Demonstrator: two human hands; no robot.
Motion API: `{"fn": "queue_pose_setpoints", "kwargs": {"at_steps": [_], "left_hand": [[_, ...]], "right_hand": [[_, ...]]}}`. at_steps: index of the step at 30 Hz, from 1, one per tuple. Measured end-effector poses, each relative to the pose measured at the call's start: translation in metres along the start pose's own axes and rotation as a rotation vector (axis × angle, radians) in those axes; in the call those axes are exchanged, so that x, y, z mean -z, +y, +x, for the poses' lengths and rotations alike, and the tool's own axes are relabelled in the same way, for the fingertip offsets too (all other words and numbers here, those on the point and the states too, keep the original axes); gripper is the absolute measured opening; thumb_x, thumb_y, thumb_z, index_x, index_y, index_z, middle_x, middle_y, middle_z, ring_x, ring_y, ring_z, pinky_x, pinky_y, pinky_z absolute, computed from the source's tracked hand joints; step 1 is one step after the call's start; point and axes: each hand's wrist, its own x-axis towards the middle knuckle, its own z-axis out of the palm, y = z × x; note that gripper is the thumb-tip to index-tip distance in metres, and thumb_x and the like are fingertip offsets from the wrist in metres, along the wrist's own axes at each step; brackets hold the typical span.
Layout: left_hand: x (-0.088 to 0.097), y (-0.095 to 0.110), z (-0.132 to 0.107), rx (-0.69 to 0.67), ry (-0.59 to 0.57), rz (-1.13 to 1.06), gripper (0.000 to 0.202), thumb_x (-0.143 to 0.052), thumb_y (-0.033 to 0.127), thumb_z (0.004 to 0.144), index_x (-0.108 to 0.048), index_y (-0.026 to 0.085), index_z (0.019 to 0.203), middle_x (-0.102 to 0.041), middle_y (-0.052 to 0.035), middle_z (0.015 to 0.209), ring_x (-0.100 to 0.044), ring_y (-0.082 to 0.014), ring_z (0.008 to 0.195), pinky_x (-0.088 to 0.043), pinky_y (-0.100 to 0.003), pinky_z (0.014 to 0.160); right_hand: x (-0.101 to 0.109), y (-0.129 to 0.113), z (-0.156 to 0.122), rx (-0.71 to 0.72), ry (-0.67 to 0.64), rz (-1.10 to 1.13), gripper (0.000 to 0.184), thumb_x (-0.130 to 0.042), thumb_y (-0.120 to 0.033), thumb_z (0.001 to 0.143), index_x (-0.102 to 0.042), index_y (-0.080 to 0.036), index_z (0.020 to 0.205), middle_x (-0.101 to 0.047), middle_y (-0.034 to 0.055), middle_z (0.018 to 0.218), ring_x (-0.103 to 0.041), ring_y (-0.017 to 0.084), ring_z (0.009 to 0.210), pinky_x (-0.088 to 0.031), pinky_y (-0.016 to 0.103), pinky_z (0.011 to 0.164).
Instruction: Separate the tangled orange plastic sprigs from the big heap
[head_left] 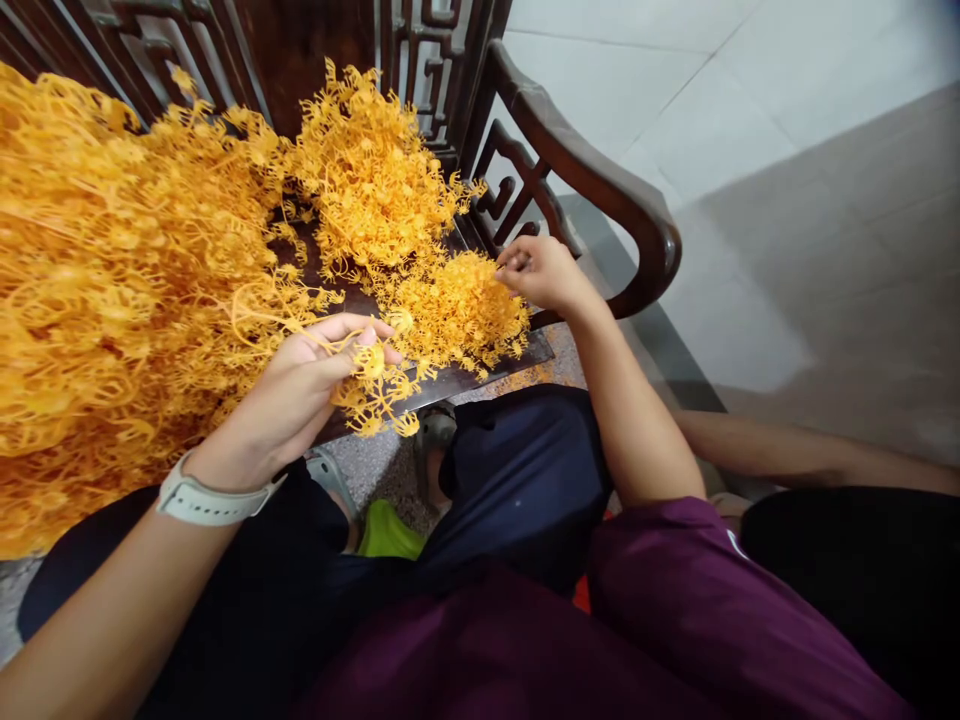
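My left hand [300, 385], with a pale watch band on its wrist, pinches a yellow-orange plastic flower sprig [369, 362]. The sprig's stems trail back over the fingers, and its spidery heads hang past the fingertips at the bench's front edge. My right hand [541, 272] is at the right side of a small heap of loose plastic flower pieces [465, 310]. Its fingers are curled together, and whatever they may hold is too small to make out. Behind that heap rises a taller pile of the same pieces [375, 180].
A large mass of orange plastic sprigs [112, 300] covers the left of the dark wooden bench [465, 382]. A curved armrest [600, 185] stands beyond my right hand. Another person's arm [810, 450] is at the right. Orange bits lie on the floor [544, 375].
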Motion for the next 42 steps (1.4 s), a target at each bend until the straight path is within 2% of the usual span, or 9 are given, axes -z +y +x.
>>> {"fn": "queue_pose_setpoints", "kwargs": {"at_steps": [5, 12, 15, 19, 23, 29, 36, 39, 42], "left_hand": [[0.001, 0.000, 0.001, -0.010, -0.009, -0.005, 0.009, -0.086, 0.025, 0.093, -0.084, 0.019, 0.098, -0.080, -0.0047, 0.090, -0.069, -0.0165, 0.084, -0.049, -0.027, 0.076], [0.002, -0.002, 0.001, -0.005, -0.013, -0.047, 0.010, -0.087, 0.021, 0.091, -0.083, 0.019, 0.100, -0.085, -0.0055, 0.096, -0.074, -0.0168, 0.092, -0.053, -0.025, 0.084], [0.002, -0.004, 0.001, 0.003, -0.025, -0.095, 0.027, -0.086, 0.008, 0.080, -0.082, 0.020, 0.103, -0.086, -0.0053, 0.100, -0.077, -0.0177, 0.095, -0.055, -0.025, 0.087], [0.000, -0.004, 0.001, -0.012, -0.022, -0.074, 0.026, -0.087, 0.010, 0.081, -0.082, 0.021, 0.104, -0.087, -0.0057, 0.102, -0.077, -0.0183, 0.097, -0.056, -0.025, 0.087], [-0.002, -0.006, 0.002, -0.058, -0.028, 0.027, 0.019, -0.089, 0.022, 0.085, -0.081, 0.022, 0.102, -0.082, -0.0036, 0.092, -0.070, -0.0172, 0.083, -0.053, -0.027, 0.078], [0.002, -0.011, 0.003, -0.074, -0.089, 0.180, 0.016, -0.079, 0.034, 0.096, -0.082, 0.024, 0.108, -0.074, -0.0022, 0.084, -0.061, -0.0181, 0.076, -0.047, -0.029, 0.071], [-0.002, -0.010, 0.004, -0.179, -0.130, 0.544, 0.026, -0.069, 0.041, 0.102, -0.079, 0.021, 0.088, -0.068, -0.0034, 0.083, -0.059, -0.0209, 0.081, -0.043, -0.031, 0.070], [-0.003, -0.007, 0.004, -0.214, -0.149, 0.589, 0.039, -0.070, 0.044, 0.102, -0.065, 0.022, 0.071, -0.059, -0.0011, 0.073, -0.052, -0.0190, 0.071, -0.037, -0.032, 0.065], [-0.005, -0.005, 0.001, -0.244, -0.147, 0.620, 0.041, -0.068, 0.043, 0.104, -0.059, 0.023, 0.070, -0.053, 0.0011, 0.068, -0.047, -0.0179, 0.065, -0.035, -0.033, 0.065]], "right_hand": [[0.001, -0.001, -0.001, -0.153, -0.168, -0.074, 0.014, -0.079, -0.013, 0.089, -0.074, -0.015, 0.102, -0.069, 0.0026, 0.070, -0.065, 0.019, 0.066, -0.048, 0.036, 0.068], [0.010, -0.003, -0.008, -0.070, 0.031, -0.046, 0.020, -0.085, -0.015, 0.084, -0.076, -0.015, 0.102, -0.073, 0.0050, 0.081, -0.063, 0.018, 0.072, -0.048, 0.039, 0.075], [0.007, -0.026, -0.021, 0.117, 0.049, 0.185, 0.019, -0.080, -0.035, 0.095, -0.075, -0.017, 0.101, -0.072, 0.0048, 0.085, -0.062, 0.017, 0.075, -0.049, 0.037, 0.074], [-0.011, -0.077, -0.047, 0.409, -0.325, 0.604, 0.050, -0.072, -0.067, 0.102, -0.074, -0.018, 0.113, -0.074, 0.0055, 0.099, -0.065, 0.015, 0.085, -0.053, 0.032, 0.076], [-0.029, -0.115, -0.067, 0.528, -0.381, 0.834, 0.045, -0.076, -0.059, 0.105, -0.074, -0.016, 0.118, -0.071, 0.0027, 0.098, -0.062, 0.011, 0.084, -0.050, 0.028, 0.078], [-0.039, -0.126, -0.075, 0.440, -0.367, 1.008, 0.040, -0.094, -0.048, 0.092, -0.070, -0.016, 0.092, -0.063, -0.0021, 0.080, -0.052, 0.010, 0.071, -0.042, 0.027, 0.066], [-0.043, -0.123, -0.073, 0.577, -0.219, 0.807, 0.046, -0.080, -0.061, 0.100, -0.065, -0.019, 0.091, -0.065, 0.0002, 0.084, -0.054, 0.013, 0.073, -0.044, 0.030, 0.070], [-0.039, -0.123, -0.074, 0.678, -0.169, 0.570, 0.035, -0.073, -0.049, 0.108, -0.064, -0.021, 0.089, -0.067, 0.0016, 0.085, -0.057, 0.016, 0.076, -0.043, 0.032, 0.073], [-0.036, -0.122, -0.070, 0.734, -0.146, 0.434, 0.023, -0.069, -0.032, 0.106, -0.061, -0.022, 0.087, -0.065, 0.0008, 0.082, -0.056, 0.016, 0.074, -0.042, 0.034, 0.072]]}}
